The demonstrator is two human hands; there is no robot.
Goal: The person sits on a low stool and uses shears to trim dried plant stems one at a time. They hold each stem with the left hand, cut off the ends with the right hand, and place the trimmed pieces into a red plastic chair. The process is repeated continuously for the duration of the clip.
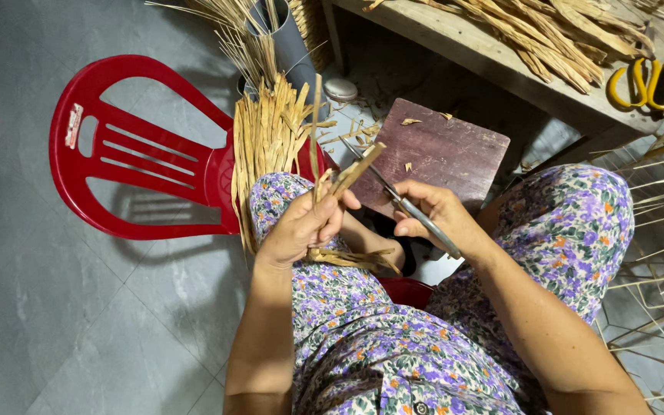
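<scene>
Strips (347, 178) of dry cane, a few pinched together in the left hand (301, 227), point up and to the far right, and their tips meet one metal blade (405, 204) gripped by the right hand (439, 219), which is just beside them. Farther left, one bundle (267, 138) lies on one red chair (136, 154); one dark board (439, 150) is beyond the hands, and one pair of yellow scissors (647, 84) lies on the far surface (455, 46).

Soft, even indoor light, faint shadow under the red chair (128, 154), sharp focus, wide-angle stretch at edges.
</scene>
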